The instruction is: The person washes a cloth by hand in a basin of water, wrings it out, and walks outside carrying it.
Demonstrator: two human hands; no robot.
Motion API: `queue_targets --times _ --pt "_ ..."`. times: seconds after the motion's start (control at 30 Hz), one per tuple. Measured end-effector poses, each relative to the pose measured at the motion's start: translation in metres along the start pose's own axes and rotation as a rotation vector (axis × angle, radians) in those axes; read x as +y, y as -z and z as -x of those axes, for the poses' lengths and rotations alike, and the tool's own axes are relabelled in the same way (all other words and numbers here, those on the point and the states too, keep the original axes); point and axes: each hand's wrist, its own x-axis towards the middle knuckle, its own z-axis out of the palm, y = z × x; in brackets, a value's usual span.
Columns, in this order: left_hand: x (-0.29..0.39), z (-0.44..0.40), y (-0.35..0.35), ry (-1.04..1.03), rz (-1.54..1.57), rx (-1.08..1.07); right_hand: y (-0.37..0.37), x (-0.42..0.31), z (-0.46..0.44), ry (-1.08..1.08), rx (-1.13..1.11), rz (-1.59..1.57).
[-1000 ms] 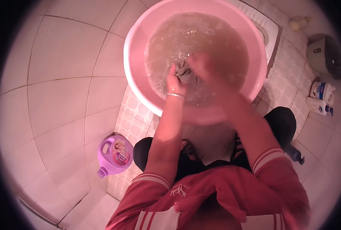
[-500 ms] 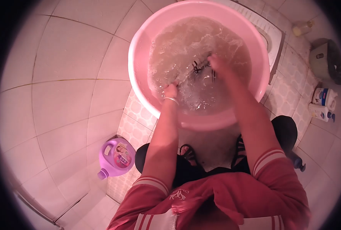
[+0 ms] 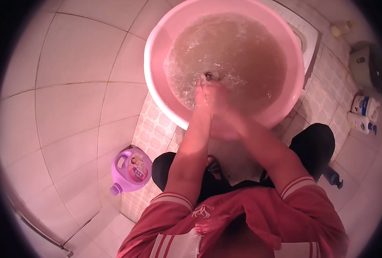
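Observation:
A large pink basin (image 3: 154, 81) holds cloudy, greyish-brown water (image 3: 242, 47). My left hand (image 3: 203, 93) and my right hand (image 3: 218, 95) are pressed together at the near side of the water, fingers closed on a wet cloth (image 3: 208, 76). Only a small piece of the cloth, pale with dark marks, shows past the fingertips; the rest is under the water or behind the hands. The right hand is smeared by motion. Foam and ripples surround both hands, and a bracelet circles the left wrist.
A purple detergent jug (image 3: 132, 171) stands on the tiled floor at the left. Along the right are white bottles (image 3: 363, 115), a grey-green bin (image 3: 365, 69) and a dark pump bottle (image 3: 333, 177). A white fixture (image 3: 309, 41) lies behind the basin.
My right hand has come back and leftward to meet the left hand. The cloth, earlier stretched between them with its dark marks spread out, is now bunched at the hands.

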Motion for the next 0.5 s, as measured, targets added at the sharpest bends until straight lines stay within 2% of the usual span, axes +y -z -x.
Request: queue_targets --times 0.07,0.1,0.17,0.2,0.23,0.27,0.3,0.37,0.4,0.47,0.5 --pt "0.019 -0.001 -0.016 0.437 -0.158 0.355 0.003 0.008 -0.008 -0.078 0.007 0.068" --pt "0.022 -0.001 -0.027 0.437 -0.159 0.352 0.003 0.011 -0.018 -0.113 0.015 0.11" --pt "0.021 -0.006 -0.048 0.449 0.118 0.258 0.005 0.02 -0.05 -0.163 0.064 0.196" --pt "0.014 -0.006 -0.049 0.451 0.121 0.251 0.008 0.03 -0.071 -0.195 0.086 0.241" --pt "0.009 -0.005 -0.047 0.438 0.212 0.369 0.011 0.041 -0.095 -0.203 0.093 0.251" --pt "0.004 -0.008 -0.047 0.422 0.302 0.483 0.031 0.035 -0.113 -0.25 -0.025 0.168" --pt "0.002 -0.006 -0.053 0.418 0.301 0.473 0.055 0.031 -0.13 -0.294 -0.142 0.086" --pt "0.003 0.015 -0.068 0.831 0.154 0.632 0.055 0.076 -0.159 -0.415 -0.04 -0.059" --pt "0.007 0.024 -0.071 0.831 0.157 0.628 0.057 0.092 -0.146 -0.412 -0.039 -0.056" --pt "0.007 0.024 -0.081 1.178 -0.804 0.314 0.073 0.127 -0.12 -0.249 0.26 0.464" --pt "0.008 0.02 -0.076 1.037 -0.889 0.211 0.076 0.155 -0.103 -0.298 0.095 0.429"
